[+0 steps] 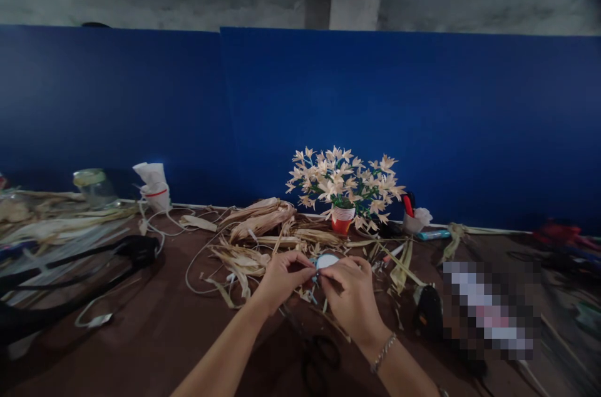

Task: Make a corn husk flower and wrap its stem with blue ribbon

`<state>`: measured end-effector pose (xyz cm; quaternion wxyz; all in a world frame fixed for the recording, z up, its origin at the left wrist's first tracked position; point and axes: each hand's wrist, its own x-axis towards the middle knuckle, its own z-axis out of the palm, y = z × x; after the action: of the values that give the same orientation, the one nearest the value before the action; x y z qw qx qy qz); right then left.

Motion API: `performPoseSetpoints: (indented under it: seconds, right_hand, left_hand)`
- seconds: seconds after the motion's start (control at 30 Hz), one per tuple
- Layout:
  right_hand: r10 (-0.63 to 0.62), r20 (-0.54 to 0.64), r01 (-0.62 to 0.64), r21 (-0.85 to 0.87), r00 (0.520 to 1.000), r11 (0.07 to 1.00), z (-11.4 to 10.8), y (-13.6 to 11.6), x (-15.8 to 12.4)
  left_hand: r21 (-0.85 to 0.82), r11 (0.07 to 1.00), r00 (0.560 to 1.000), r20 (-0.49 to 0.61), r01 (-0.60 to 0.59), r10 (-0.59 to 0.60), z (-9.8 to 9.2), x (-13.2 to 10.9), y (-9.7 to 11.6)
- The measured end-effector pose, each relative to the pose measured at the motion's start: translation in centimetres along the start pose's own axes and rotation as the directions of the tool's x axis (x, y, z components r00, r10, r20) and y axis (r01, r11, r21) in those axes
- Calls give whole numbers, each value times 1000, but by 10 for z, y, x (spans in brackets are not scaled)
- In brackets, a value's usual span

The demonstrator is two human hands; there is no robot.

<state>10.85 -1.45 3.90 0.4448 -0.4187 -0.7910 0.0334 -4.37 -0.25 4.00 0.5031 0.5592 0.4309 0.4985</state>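
My left hand (pixel 288 275) and my right hand (pixel 350 287) meet over the table, fingertips pinched close together. Between them is a small light-blue piece (pixel 313 284), too fine to make out exactly. Just behind the fingertips lies a white round thing (pixel 326 260), partly covered by my right hand. Dried corn husks (pixel 263 220) are heaped beyond my left hand, with torn scraps around both hands. Black-handled scissors (pixel 322 356) rest between my forearms. Behind the hands, a red and white cup (pixel 343 220) holds a bunch of pale husk-like flowers (pixel 333 181) on green stems.
A blue partition (pixel 300 90) closes off the table's back. At left are a glass jar (pixel 96 187), a white cable (pixel 188 272) and a black strap-like object (pixel 70 297). A dark tool (pixel 428 312) and a blurred patch (pixel 491 309) lie at right.
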Motion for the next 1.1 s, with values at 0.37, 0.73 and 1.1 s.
performPoseSetpoints:
  seconds: [0.37,0.73,1.1]
  right_hand:
    - [280,178,-328,380,943,865,0,2,3]
    - [291,767,-820,552,571,154,2,10,-1]
    - [13,71,-1,-167,997,986,2,-3,-7]
  left_hand:
    - [55,998,994,110,-27,21,-7,4,-9]
    - [-16,1000,982,190,14,-11,-3,-5,2]
    - [121,992,993,116,-35,21,-1,6,-15]
